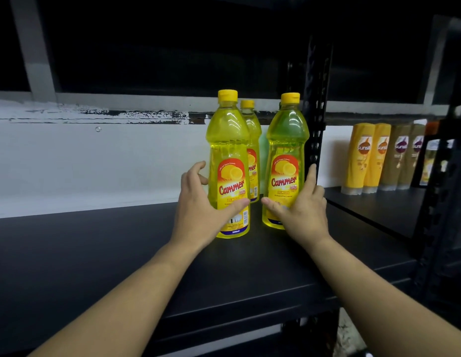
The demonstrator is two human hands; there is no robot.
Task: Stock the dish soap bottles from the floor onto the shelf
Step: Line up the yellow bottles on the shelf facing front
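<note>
Two yellow lemon dish soap bottles with yellow caps stand upright on the black shelf (108, 253). My left hand (198, 210) wraps the left bottle (229, 150), thumb across its label and fingers curled at its left side. My right hand (301, 210) holds the right bottle (287, 150), thumb across its lower front and index finger raised along its right side. A third bottle of the same kind (252, 132) stands behind and between them, partly hidden.
A black perforated upright post (315, 99) rises just right of the right bottle. Beyond it, several orange and brown shampoo bottles (379, 158) stand on the neighbouring shelf. A white wall (95, 163) backs the shelf, and a dark shelf hangs overhead.
</note>
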